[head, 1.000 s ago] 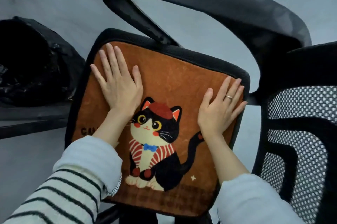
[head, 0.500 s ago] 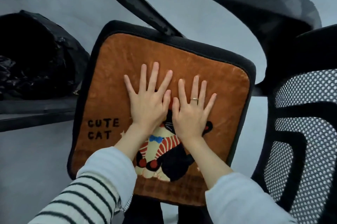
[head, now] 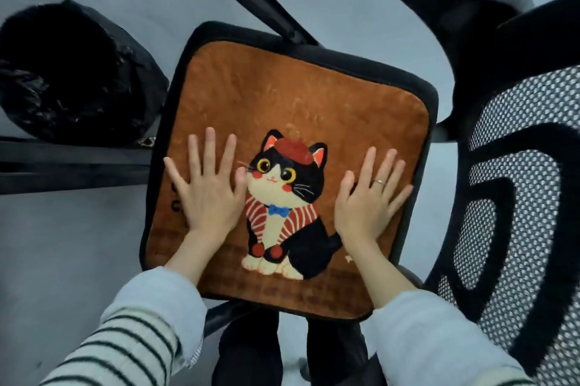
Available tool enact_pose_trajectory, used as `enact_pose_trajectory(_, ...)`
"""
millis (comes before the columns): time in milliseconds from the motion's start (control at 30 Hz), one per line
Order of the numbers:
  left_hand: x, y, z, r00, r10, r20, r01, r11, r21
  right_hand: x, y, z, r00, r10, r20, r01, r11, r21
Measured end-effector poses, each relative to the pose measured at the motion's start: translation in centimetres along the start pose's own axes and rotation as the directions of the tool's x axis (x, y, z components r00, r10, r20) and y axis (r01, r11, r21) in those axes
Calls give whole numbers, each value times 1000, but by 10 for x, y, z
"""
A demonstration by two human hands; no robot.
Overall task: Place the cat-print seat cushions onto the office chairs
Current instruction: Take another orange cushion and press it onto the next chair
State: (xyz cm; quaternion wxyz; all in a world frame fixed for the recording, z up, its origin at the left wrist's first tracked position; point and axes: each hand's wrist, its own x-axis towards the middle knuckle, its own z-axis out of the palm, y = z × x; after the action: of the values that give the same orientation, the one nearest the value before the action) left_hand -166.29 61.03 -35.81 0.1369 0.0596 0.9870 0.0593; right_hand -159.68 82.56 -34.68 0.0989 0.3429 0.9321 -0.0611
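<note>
Cushion (head: 292, 96) flat on chair seat (head: 314, 49), grey floor (head: 62, 260) beneath.

Orange cat-print cushion (head: 292, 96), seemingly black-edged chair (head: 314, 51)

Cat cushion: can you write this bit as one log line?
cushion: on chair seat | left hand: flat on it | right hand: flat on it

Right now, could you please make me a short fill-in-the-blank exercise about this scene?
1. Both hands lie flat on the orange ____.
2. The left hand is beside the printed cat, and the right hand wears a ____ on one of its fingers.
3. The cat wears a blue ____.

Missing words: cushion; ring; bow tie
</note>
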Motion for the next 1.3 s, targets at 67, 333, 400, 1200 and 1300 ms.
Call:
enact_pose_trajectory(67,-3,-1,6,999,-6,-38,6,1000,-2,2,-7,10,998,30,-64,-30,1000,-5)
enact_pose_trajectory(333,-16,10,8,994,-106,-32,105,994,-27,1,-13,14,995,18,-100,-16,1000,11)
enact_pose_trajectory(400,-31,25,7,984,-175,-1,175,981,-84,-21,-24,14,999,17,-31,-15,997,70)
enact_pose_trajectory(1200,-122,23,-4,800,-307,515,405,910,-87,-111,7,-22,791,209,575,-344,929,135)
enact_pose_trajectory(1300,-121,20,1,817,-305,489,386,920,-70,-107,5,-17,800,190,570,-330,931,154)
